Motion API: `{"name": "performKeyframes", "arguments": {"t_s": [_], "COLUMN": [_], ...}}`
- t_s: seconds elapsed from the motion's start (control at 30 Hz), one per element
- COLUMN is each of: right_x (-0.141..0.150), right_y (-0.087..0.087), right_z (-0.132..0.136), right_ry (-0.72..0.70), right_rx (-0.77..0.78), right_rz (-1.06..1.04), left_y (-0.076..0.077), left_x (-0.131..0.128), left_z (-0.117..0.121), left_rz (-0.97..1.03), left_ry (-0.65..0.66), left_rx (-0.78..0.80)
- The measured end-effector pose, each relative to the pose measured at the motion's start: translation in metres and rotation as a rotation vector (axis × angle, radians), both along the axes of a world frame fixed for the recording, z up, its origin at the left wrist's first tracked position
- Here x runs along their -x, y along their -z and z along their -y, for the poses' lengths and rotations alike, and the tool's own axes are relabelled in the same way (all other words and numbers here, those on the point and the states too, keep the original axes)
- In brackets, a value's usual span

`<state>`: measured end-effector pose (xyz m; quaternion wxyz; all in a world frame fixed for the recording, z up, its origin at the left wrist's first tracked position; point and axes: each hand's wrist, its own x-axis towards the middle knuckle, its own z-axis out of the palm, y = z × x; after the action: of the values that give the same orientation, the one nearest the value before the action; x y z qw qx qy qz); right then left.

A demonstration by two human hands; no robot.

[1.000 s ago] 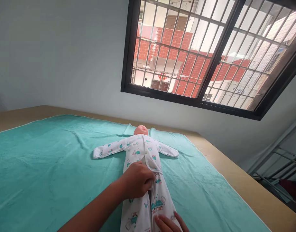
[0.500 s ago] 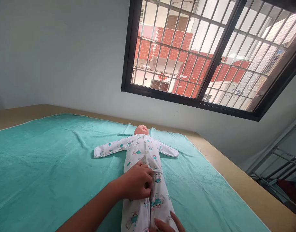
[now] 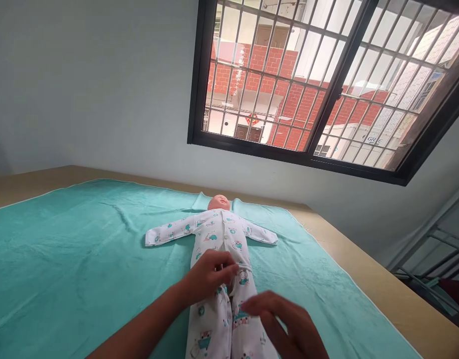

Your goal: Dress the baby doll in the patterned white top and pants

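A baby doll [image 3: 219, 202] lies face up, dressed in a white printed sleepsuit [image 3: 211, 238] with its sleeves spread out to both sides. At the sleepsuit's waist, my left hand [image 3: 213, 271] pinches the edge of the front opening, its fingertips partly hidden. Below the hand the opening runs down between the two legs. My right hand [image 3: 285, 319] hovers over the leg on the right, slightly blurred, with thumb and fingers apart and nothing between them. A closed button shows on the chest.
Under the doll a turquoise blanket [image 3: 102, 249] is spread over a wooden table [image 3: 367, 279]. Behind stands a grey wall with a barred, black-framed window [image 3: 308, 159]. A metal bed frame [image 3: 431, 239] is at the right.
My right hand has come up from the bottom edge to above the sleepsuit's leg. My left hand stays at the waist, its fingers shifted slightly.
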<state>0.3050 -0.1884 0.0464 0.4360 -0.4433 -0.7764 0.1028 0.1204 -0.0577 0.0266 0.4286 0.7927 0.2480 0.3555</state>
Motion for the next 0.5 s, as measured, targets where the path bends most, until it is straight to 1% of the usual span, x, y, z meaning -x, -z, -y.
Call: {"name": "performKeyframes", "arguments": {"t_s": [0.03,0.07,0.1,0.17,0.2,0.27,0.37,0.43,0.5], "right_x": [0.001,0.003,0.004,0.007,0.008,0.008,0.006,0.002,-0.003], "right_y": [-0.006,-0.009,-0.009,-0.001,0.006,0.022,0.044,0.051,0.053], "right_z": [-0.012,-0.025,-0.039,-0.067,-0.080,-0.100,-0.113,-0.115,-0.113], "right_ry": [0.012,0.037,0.068,0.127,0.145,0.142,0.095,0.064,0.033], "right_rx": [0.047,0.083,0.102,0.093,0.061,-0.023,-0.087,-0.072,-0.030], "right_rz": [-0.058,-0.105,-0.136,-0.128,-0.095,0.000,0.074,0.063,0.060], "left_y": [0.000,0.000,0.000,0.001,0.002,0.003,0.005,0.006,0.007], "left_x": [0.001,0.003,0.005,0.007,0.008,0.008,0.006,0.004,0.004], "left_z": [-0.003,-0.005,-0.008,-0.011,-0.012,-0.012,-0.011,-0.011,-0.012], "left_rz": [-0.009,-0.052,-0.119,-0.270,-0.326,-0.386,-0.434,-0.460,-0.467], "left_ry": [-0.096,-0.191,-0.268,-0.352,-0.373,-0.410,-0.454,-0.497,-0.561], "left_rx": [-0.082,-0.196,-0.325,-0.533,-0.585,-0.607,-0.577,-0.566,-0.530]}}
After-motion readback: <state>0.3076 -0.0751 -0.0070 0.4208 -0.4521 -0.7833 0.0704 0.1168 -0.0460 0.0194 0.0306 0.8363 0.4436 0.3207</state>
